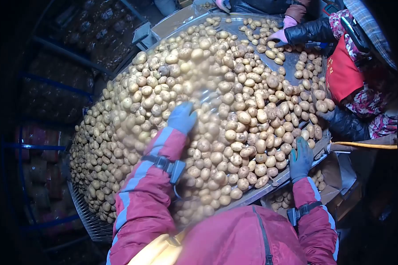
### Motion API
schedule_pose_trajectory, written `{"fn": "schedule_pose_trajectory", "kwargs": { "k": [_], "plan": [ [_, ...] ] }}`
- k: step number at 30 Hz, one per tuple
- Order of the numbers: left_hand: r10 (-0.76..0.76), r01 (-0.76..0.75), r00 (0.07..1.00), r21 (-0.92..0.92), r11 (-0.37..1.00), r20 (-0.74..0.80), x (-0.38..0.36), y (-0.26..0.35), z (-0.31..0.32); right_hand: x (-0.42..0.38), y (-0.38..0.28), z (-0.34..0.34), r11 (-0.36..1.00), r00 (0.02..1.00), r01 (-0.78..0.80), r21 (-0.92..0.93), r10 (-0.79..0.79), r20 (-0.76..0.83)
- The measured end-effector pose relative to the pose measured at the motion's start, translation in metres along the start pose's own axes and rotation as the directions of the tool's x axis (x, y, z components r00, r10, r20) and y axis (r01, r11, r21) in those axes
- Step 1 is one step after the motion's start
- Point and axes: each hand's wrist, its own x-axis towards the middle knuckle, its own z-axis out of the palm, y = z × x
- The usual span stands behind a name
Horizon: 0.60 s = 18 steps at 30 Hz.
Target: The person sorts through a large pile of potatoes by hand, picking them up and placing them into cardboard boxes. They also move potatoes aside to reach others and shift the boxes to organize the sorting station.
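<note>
A large heap of potatoes (pixel 252 117) covers a metal table. My left hand (pixel 182 118), in a blue-grey glove, reaches over the middle of the heap, against the potatoes; what its fingers hold, if anything, is hidden. Just beyond it, potatoes look blurred around a small bare patch of metal. At the table's near right edge is my right hand (pixel 301 159), in a grey-blue glove with green on it. Its fingers lie spread on the outermost potatoes, holding none. Both my sleeves are dark pink with pale stripes, and each wrist has a strapped device.
Across the table, a co-worker's pink-gloved hand (pixel 278 36) touches potatoes. On the right, a person in a red apron (pixel 344 73) stands close, with black sleeves over the edge. Cardboard boxes (pixel 329 176) with potatoes sit below the near right edge. Stacked mesh sacks (pixel 44 172) stand left.
</note>
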Motion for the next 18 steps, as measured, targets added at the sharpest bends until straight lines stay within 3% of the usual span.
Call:
{"fn": "schedule_pose_trajectory", "kwargs": {
  "k": [1,5,8,9,12,13,15,18],
  "plan": [
    [-0.060,0.057,0.988,0.026,0.998,0.140,0.006,0.012,-0.006,-0.001,0.000,0.001,1.000,1.000,0.001,0.000,-0.001,-0.001],
    [-0.195,0.149,0.953,0.200,0.968,0.234,0.049,0.028,0.010,0.002,0.000,-0.002,0.999,1.000,-0.003,0.045,0.004,-0.012],
    [-0.252,0.227,0.935,0.126,0.966,0.251,0.070,0.045,0.000,0.005,-0.004,-0.006,1.000,1.000,-0.016,0.004,0.016,0.021],
    [-0.279,0.264,0.896,0.092,0.960,0.345,0.077,0.056,-0.019,0.005,-0.003,-0.005,1.000,1.000,-0.005,-0.015,0.005,0.019],
    [-0.111,0.326,0.808,-0.283,0.902,0.578,0.087,0.040,-0.009,0.001,0.000,0.000,0.999,1.000,-0.005,-0.037,0.005,-0.005],
    [-0.167,0.337,0.795,-0.197,0.921,0.583,0.067,0.078,-0.048,0.001,0.001,0.002,1.000,1.000,0.003,-0.028,-0.003,-0.015],
    [-0.037,0.284,0.838,-0.378,0.881,0.544,0.069,0.052,0.021,0.001,0.004,0.003,1.000,0.999,0.020,-0.016,-0.021,-0.031],
    [-0.002,0.363,0.843,-0.566,0.740,0.537,0.054,0.052,0.020,0.002,0.001,0.001,1.000,1.000,-0.007,-0.003,0.007,-0.004]
  ]
}}
